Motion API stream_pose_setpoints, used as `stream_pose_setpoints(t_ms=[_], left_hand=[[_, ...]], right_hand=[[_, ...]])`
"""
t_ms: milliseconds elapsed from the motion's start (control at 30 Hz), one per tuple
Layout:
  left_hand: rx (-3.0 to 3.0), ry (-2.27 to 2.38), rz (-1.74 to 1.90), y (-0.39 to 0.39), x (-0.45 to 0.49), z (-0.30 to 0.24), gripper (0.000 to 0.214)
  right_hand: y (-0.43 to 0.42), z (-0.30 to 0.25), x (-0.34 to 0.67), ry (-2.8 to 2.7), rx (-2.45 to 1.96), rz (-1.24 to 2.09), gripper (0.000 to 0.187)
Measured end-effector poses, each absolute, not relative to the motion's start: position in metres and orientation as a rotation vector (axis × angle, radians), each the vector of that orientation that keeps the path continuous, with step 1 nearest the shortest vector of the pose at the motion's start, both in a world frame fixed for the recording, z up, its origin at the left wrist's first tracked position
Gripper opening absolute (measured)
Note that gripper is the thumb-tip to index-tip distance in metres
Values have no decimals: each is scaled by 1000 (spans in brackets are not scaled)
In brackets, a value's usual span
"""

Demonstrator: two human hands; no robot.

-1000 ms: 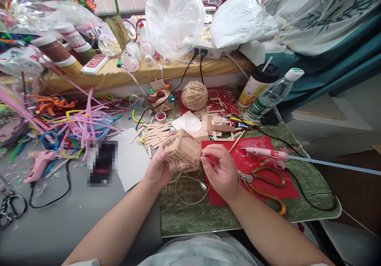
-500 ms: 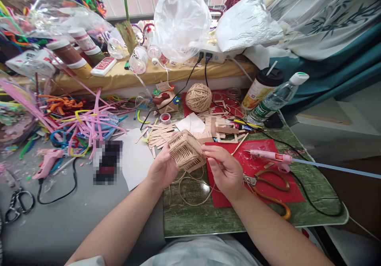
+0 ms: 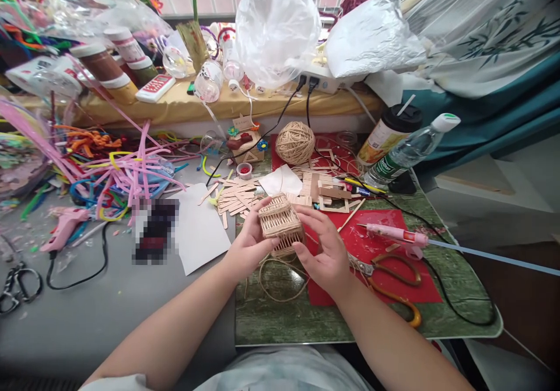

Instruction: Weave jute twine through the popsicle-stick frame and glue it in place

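A small box of thin wooden sticks bound with twine is held up over the table, its slatted sides facing me. My left hand grips it from the left, thumb on the lower front and fingers behind. At its right side, my right hand has fingertips on the upper edge and the thumb at the lower corner. A loop of loose twine lies under the box. Behind it stands a ball of twine, with craft sticks spread to the left.
Right of my hands, a pink glue pen and scissors lie on a red sheet. A water bottle and a lidded cup stand behind. White paper, a pink glue gun and pipe cleaners lie left.
The box has turned to a more level pose with its slatted front toward me. My right hand has shifted from its upper right corner to grasp its right side; my left thumb now lies across the front.
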State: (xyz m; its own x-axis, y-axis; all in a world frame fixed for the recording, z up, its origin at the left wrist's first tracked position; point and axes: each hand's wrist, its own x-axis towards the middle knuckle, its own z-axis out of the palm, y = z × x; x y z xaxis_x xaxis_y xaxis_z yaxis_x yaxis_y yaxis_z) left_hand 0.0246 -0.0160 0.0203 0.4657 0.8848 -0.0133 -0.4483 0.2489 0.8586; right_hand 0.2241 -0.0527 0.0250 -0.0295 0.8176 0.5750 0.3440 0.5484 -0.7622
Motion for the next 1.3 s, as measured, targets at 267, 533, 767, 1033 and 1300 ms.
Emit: stream_pose_setpoints(t_ms=[267, 533, 767, 1033, 1300], left_hand=[[1068, 517, 977, -23, 25, 19, 77], [1107, 514, 964, -23, 24, 14, 71], [1158, 510, 962, -23, 22, 10, 60], [1262, 534, 1002, -23, 23, 5, 55], [1181, 606, 1029, -23, 24, 7, 46]], right_hand=[[-51, 33, 220, -1613, -1027, 451, 34], [-52, 37, 219, -1590, -1037, 439, 28], [-54, 36, 216, -1510, -1084, 550, 21], [-56, 32, 212, -1507, -1116, 617, 21], [-54, 23, 206, -1324, -1032, 858, 22]])
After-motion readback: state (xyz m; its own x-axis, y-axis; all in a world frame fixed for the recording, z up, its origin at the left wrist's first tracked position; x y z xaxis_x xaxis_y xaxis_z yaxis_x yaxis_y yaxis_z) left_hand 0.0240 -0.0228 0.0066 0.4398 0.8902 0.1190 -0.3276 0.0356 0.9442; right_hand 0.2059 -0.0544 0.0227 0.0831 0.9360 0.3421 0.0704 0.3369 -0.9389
